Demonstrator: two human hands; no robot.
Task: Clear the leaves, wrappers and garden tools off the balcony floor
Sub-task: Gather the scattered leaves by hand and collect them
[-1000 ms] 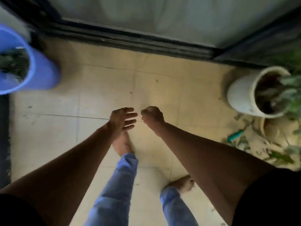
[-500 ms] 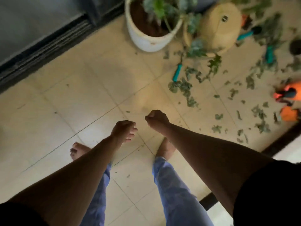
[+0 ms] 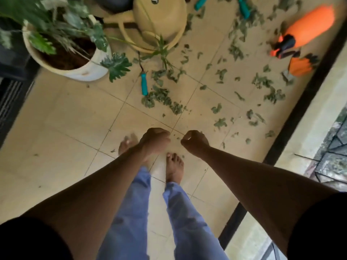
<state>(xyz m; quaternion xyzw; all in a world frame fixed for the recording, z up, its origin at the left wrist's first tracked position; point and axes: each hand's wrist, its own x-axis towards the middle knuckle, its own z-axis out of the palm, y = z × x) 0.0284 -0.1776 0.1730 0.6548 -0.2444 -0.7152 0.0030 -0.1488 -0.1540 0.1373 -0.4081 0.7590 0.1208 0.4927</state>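
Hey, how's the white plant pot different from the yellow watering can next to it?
The white plant pot stands upright, holding soil and a leafy plant; the yellow watering can is closed on top, with a round cap. The white plant pot has plain walls; the yellow watering can has a looping handle. Both stand on the tiled floor among cut leaves.

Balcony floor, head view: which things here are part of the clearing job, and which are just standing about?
To clear:
- scattered leaves
- teal-handled tool
- two more teal handles at the top edge
- orange sprayer, lying on its side

Not obviously part of it:
- white potted plant
- yellow watering can

Left hand and right hand hold nothing yet.
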